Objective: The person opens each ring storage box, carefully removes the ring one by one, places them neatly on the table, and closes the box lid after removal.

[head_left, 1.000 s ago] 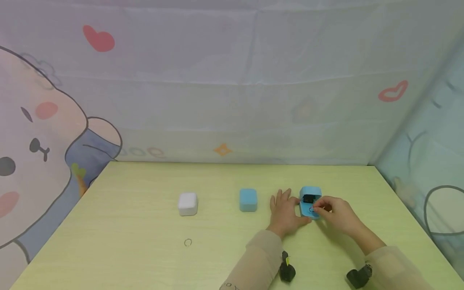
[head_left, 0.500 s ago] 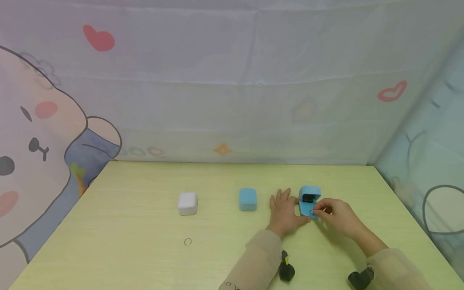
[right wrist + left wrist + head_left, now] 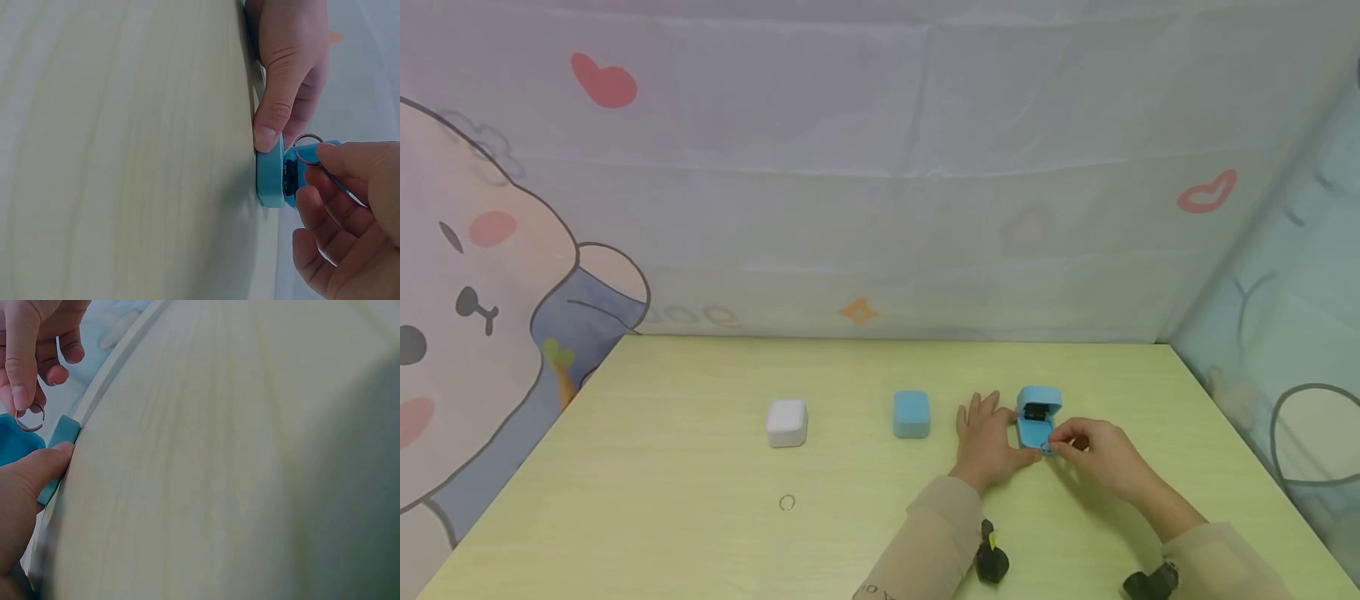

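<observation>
A small blue ring box stands with its lid raised at the right of the table, its inside dark under the lid. My left hand holds the box from its left side, thumb at the front and forefinger further back. Between the thumb and forefinger of my right hand is a thin open-ended ring. In the head view the ring overlaps the front edge of the box's base. The right wrist view shows it upright beside the box, with the left thumb pressed on the box's blue side.
A second blue box, closed, stands left of my left hand. Further left is a closed white box, with another thin ring lying on the table in front of it. A printed cloth hangs behind the table.
My right hand has drawn the ring a little toward the front edge of the open box. The left hand keeps its hold on the box.
</observation>
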A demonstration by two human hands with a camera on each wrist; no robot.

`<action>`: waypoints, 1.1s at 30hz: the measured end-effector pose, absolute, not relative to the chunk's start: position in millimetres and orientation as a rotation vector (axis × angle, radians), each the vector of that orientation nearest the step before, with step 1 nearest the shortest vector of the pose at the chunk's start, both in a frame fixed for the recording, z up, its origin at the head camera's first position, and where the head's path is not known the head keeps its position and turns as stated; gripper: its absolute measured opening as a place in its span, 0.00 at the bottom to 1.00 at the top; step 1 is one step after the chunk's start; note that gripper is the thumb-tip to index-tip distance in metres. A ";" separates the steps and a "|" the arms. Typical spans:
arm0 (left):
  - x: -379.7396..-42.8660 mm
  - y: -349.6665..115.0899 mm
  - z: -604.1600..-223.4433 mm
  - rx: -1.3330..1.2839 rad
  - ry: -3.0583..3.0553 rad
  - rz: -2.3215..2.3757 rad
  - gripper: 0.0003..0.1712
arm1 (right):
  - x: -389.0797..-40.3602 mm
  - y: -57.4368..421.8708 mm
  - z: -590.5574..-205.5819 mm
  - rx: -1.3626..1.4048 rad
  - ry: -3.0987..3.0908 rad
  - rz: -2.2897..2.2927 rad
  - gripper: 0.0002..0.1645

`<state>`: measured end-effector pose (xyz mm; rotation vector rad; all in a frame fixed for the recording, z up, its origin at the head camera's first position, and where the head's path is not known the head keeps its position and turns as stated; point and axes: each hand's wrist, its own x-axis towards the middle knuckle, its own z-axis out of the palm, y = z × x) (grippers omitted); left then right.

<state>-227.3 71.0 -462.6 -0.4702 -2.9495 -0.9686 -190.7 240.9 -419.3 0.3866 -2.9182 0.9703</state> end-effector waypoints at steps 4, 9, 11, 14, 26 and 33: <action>-227.1 70.8 -461.9 -0.468 -2.954 -0.959 0.32 | -188.5 241.4 -420.2 0.389 -2.918 0.978 0.07; -227.9 71.3 -462.9 -0.464 -2.953 -0.968 0.32 | -186.7 242.2 -421.8 0.391 -2.916 0.985 0.07; -228.4 71.5 -463.5 -0.462 -2.951 -0.973 0.32 | -186.1 242.3 -422.4 0.388 -2.917 0.989 0.07; -228.8 71.7 -464.0 -0.462 -2.947 -0.977 0.32 | -185.4 242.4 -423.7 0.382 -2.920 0.992 0.06; -229.4 71.5 -465.4 -0.471 -2.940 -0.958 0.33 | -180.3 241.2 -425.9 0.367 -2.946 0.992 0.06; -229.9 71.7 -466.4 -0.476 -2.931 -0.952 0.32 | -178.6 241.8 -428.1 0.363 -2.958 0.985 0.07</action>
